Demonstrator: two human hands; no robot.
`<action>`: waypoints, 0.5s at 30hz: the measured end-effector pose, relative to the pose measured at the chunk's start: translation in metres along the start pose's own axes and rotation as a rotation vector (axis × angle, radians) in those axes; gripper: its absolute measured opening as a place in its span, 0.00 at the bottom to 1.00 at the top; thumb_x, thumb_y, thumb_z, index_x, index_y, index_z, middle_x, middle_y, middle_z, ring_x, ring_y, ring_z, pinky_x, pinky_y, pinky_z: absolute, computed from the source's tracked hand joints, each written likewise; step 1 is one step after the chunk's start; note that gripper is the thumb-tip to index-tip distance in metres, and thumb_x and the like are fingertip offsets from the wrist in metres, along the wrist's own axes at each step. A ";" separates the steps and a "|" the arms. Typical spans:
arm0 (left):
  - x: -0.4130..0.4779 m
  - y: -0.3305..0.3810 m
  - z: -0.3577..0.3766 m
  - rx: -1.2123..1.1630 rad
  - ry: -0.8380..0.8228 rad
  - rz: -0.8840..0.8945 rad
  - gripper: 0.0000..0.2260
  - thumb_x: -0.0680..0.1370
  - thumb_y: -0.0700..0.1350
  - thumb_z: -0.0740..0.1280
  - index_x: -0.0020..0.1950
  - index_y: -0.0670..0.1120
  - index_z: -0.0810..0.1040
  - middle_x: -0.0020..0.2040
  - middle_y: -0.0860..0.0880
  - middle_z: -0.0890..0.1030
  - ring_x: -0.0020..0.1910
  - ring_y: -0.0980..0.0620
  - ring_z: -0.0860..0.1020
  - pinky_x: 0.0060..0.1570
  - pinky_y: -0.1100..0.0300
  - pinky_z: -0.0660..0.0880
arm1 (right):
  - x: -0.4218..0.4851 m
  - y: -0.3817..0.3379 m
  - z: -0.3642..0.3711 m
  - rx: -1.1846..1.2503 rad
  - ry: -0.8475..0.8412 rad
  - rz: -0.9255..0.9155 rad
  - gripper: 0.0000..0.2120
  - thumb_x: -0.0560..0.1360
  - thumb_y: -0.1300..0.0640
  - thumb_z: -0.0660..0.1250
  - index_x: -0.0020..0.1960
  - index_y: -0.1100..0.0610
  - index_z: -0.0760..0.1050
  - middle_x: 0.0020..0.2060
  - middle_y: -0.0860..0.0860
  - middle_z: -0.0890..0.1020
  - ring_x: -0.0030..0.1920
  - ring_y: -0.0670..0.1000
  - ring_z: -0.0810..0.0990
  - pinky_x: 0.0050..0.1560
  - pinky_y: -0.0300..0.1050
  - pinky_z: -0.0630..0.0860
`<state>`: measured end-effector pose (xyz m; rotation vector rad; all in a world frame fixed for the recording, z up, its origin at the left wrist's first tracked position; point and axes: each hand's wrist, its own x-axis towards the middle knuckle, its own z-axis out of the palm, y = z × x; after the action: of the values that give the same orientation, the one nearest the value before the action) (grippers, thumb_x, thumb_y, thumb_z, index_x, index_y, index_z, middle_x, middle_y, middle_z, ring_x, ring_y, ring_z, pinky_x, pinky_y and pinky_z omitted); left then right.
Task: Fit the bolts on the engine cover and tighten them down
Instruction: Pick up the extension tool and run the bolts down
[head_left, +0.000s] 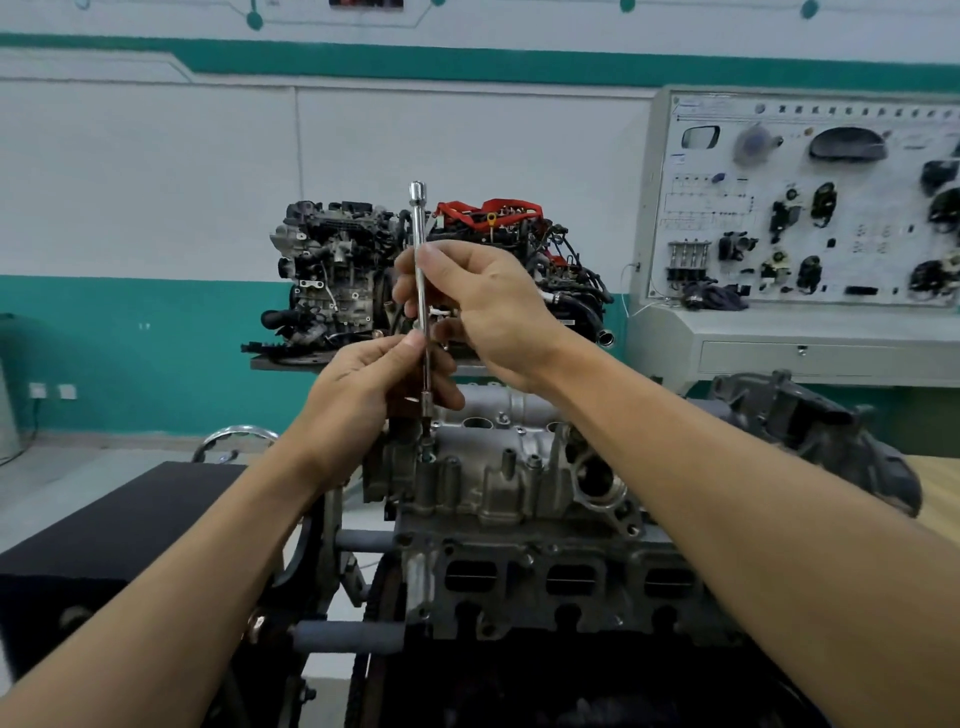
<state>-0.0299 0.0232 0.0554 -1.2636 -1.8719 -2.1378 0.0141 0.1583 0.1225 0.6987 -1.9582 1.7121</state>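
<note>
Extension bar upright | left hand, right hand pinch it | tip at engine cover edge

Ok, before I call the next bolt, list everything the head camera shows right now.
socket bar: one, silver, upright over the cover's left end, held in both hands
cover: one, grey metal, centre, below the hands
bolts: a few heads, grey, along the cover's top; exact count unclear
engines: two, black, one with red parts, on the bench behind
panel: one, white with black parts, far right
box: one, black, left foreground
casing: one, black, right, beyond the right forearm
left hand: one, pinches the bar low down
right hand: one, grips the bar higher up
</note>
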 end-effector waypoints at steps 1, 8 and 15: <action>0.000 0.000 0.001 0.017 0.006 0.017 0.15 0.78 0.60 0.64 0.45 0.51 0.84 0.40 0.41 0.86 0.39 0.42 0.79 0.36 0.55 0.73 | 0.000 0.000 0.000 0.006 0.007 -0.011 0.10 0.83 0.59 0.61 0.46 0.60 0.78 0.35 0.51 0.81 0.34 0.47 0.78 0.31 0.38 0.74; -0.002 -0.002 0.001 0.037 0.022 0.096 0.12 0.77 0.54 0.68 0.43 0.46 0.82 0.39 0.44 0.85 0.39 0.41 0.78 0.38 0.50 0.74 | -0.002 0.004 -0.001 0.034 0.031 -0.019 0.07 0.81 0.55 0.66 0.49 0.58 0.77 0.39 0.51 0.82 0.38 0.49 0.78 0.35 0.39 0.73; -0.002 0.001 0.006 0.038 0.008 0.056 0.15 0.78 0.55 0.63 0.46 0.46 0.82 0.38 0.45 0.85 0.39 0.50 0.82 0.38 0.60 0.76 | -0.004 0.007 -0.006 0.010 0.036 0.001 0.09 0.82 0.56 0.62 0.47 0.57 0.79 0.39 0.50 0.85 0.39 0.49 0.79 0.35 0.40 0.72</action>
<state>-0.0246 0.0268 0.0544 -1.2826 -1.8422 -2.0664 0.0131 0.1648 0.1152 0.6655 -1.9270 1.7244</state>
